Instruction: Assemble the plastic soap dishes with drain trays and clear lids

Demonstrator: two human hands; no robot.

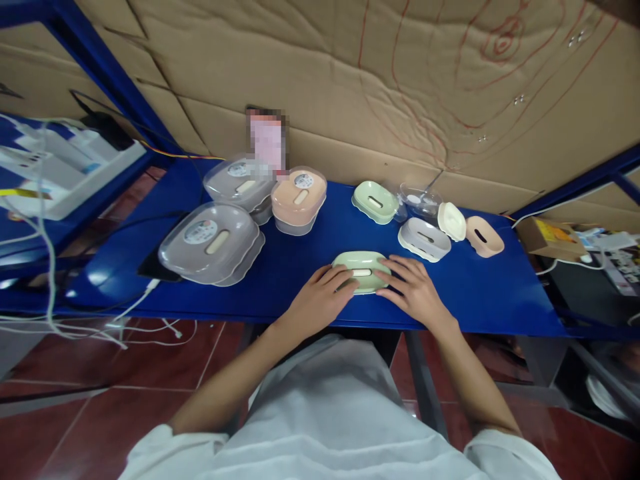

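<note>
A light green oval plastic piece (367, 259), which looks like a soap dish, sits on the blue table in front of me. A pale bar lies in the slot at its middle. My left hand (327, 290) grips the left end, fingers over the top. My right hand (413, 287) holds the right end, with fingers over its rim and the thumb at the near edge. Beyond my hands stand another green dish (374, 202) and a grey slotted dish (425, 238). The underside of the held dish is hidden.
Grey boxes with clear lids (210, 241) and a peach one (300, 200) stand to the left, near a propped phone (267, 140). A clear cover (420, 200), a cream tray (451, 221) and a peach slotted piece (485, 236) lie right. White cables (125, 327) hang at left.
</note>
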